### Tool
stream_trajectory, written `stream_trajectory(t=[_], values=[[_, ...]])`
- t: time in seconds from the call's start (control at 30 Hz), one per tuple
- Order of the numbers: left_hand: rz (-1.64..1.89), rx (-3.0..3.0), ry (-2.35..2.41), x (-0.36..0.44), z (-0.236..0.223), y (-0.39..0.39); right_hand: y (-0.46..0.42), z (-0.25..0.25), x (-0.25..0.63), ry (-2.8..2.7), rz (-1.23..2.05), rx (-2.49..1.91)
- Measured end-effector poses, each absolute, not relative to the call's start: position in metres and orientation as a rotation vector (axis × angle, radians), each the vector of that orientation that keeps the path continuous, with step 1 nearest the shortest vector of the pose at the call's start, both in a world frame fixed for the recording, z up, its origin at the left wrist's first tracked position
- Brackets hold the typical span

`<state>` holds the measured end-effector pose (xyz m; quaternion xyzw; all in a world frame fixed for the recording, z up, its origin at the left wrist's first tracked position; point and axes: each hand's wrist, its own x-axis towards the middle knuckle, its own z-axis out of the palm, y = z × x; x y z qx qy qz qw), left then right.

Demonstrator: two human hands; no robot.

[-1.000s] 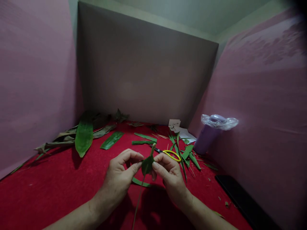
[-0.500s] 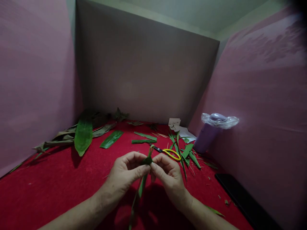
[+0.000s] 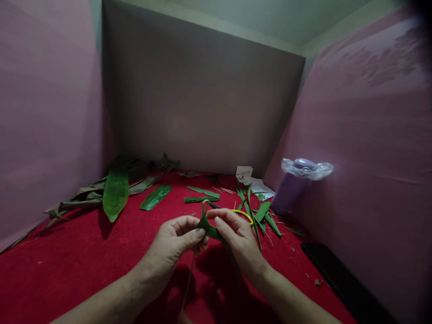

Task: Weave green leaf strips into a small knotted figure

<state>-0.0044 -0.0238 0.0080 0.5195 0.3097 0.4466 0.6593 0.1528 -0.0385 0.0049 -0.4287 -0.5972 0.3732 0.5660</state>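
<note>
Left hand [image 3: 173, 238] — pinching folded green leaf [image 3: 204, 225]

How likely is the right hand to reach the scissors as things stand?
Probably yes: the scissors' yellow handle shows just beyond the right hand with nothing visible between, though that hand seems to hold a leaf strip.

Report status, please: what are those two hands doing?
Left hand pinching folded leaf. Right hand at the leaf's strip. Yellow-handled scissors lie just beyond, partly hidden.
</note>
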Motion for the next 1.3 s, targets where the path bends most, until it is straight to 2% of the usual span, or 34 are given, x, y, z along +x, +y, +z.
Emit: stream_trajectory(t=[0.13,0.53,0.73,1.0,1.3], values=[[0.983,1.176,0.657,-0.004,0.009,-0.024,-0.037,0.005,0.151,-1.363,1.295,-0.813],[1.0,1.152,0.758,-0.007,0.007,-0.016,-0.026,-0.001,0.165,-1.194,1.897,-0.831],[0.99,1.23,0.796,-0.007,0.008,-0.02,-0.029,-0.003,0.169,-1.257,1.888,-0.688],[1.006,1.154,0.79,-0.005,0.006,-0.019,-0.026,-0.01,0.154,-1.337,1.648,-0.906],[1.104,1.027,0.835,-0.003,0.003,-0.022,-0.031,-0.009,0.154,-1.4,1.715,-0.861]])
